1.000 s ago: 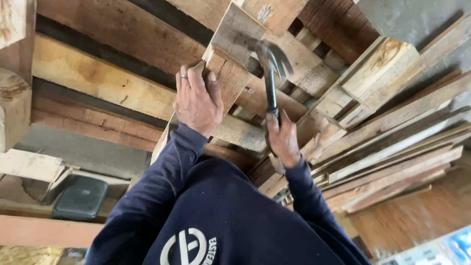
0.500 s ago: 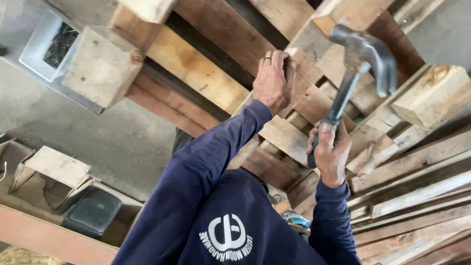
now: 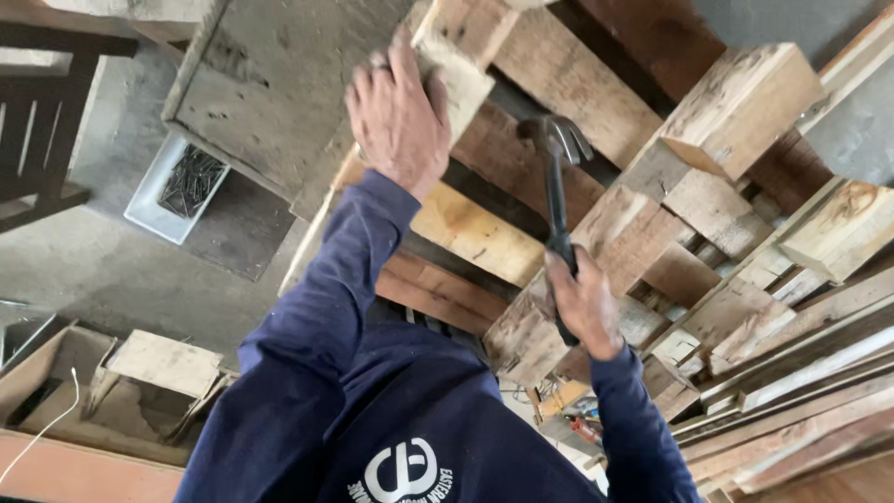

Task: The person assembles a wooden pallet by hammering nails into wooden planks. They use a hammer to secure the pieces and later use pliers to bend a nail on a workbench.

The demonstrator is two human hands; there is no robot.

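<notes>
My left hand (image 3: pixel 396 116), in a navy sleeve with a ring on one finger, grips the end of a pale wooden block (image 3: pixel 463 79) on a wooden pallet (image 3: pixel 475 233). My right hand (image 3: pixel 585 305) is shut on the black handle of a claw hammer. The hammer's steel head (image 3: pixel 556 138) hovers close over a reddish pallet board (image 3: pixel 507 163), just right of the block. I cannot tell whether the head touches the wood.
A white tray of nails (image 3: pixel 177 186) lies on the concrete floor to the left, beside a grey sheet of board (image 3: pixel 270 84). Loose wooden blocks (image 3: pixel 740 107) and a stack of long planks (image 3: pixel 801 391) fill the right side. A wooden box (image 3: pixel 56 382) sits lower left.
The hammer, raised high half a second ago, has come down toward the pallet board. My left hand has shifted along the pallet onto the pale block, and the view has swung left.
</notes>
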